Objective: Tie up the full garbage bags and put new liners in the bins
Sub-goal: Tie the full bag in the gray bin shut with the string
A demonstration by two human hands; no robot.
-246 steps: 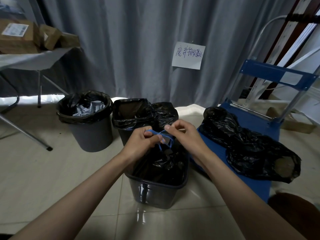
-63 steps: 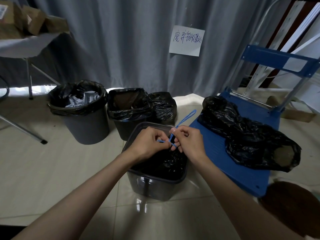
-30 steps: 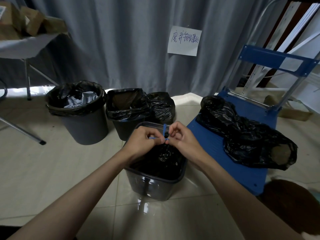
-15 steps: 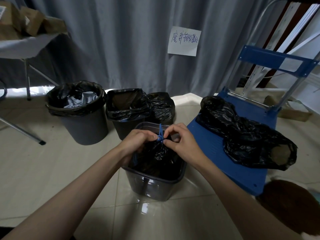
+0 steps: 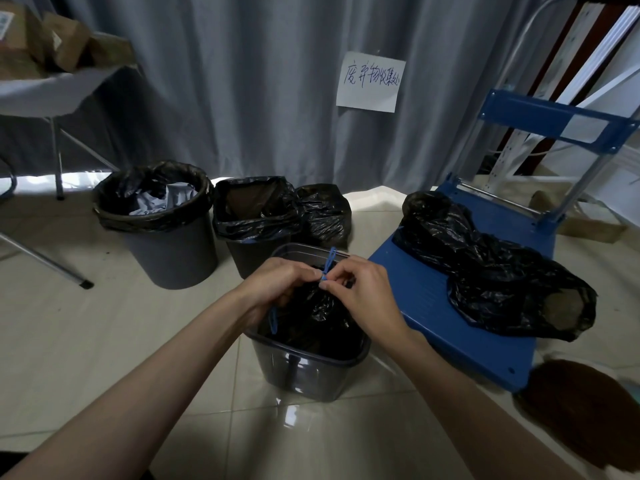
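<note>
Pale glossy tile floor [image 5: 104, 327], grey curtain [image 5: 242, 91] across the back with a handwritten paper note [image 5: 371, 82] pinned on it. Folding table [image 5: 52, 95] upper left, cardboard boxes [image 5: 41, 39] on top. Round grey bin [image 5: 162, 223] with black liner and crumpled paper inside, left of a square bin [image 5: 254, 220] lined in black; a tied black bag [image 5: 323, 214] sits just beside that on the floor. Blue flat cart [image 5: 450, 327] on the right carries a large black garbage bag [image 5: 491, 265] lying on its deck. Front centre, a dark square bin [image 5: 308, 362] holds a gathered black bag [image 5: 311, 317]. Both forearms reach in from the bottom edge, hands meeting over the bag's neck. Left hand [image 5: 277, 282] has fingers curled, pinching the blue tie [image 5: 327, 265] at the knot, one end dangling below its wrist. Right hand [image 5: 360, 289] pinches the same tie with thumb and forefinger, other end sticking up between the hands.
</note>
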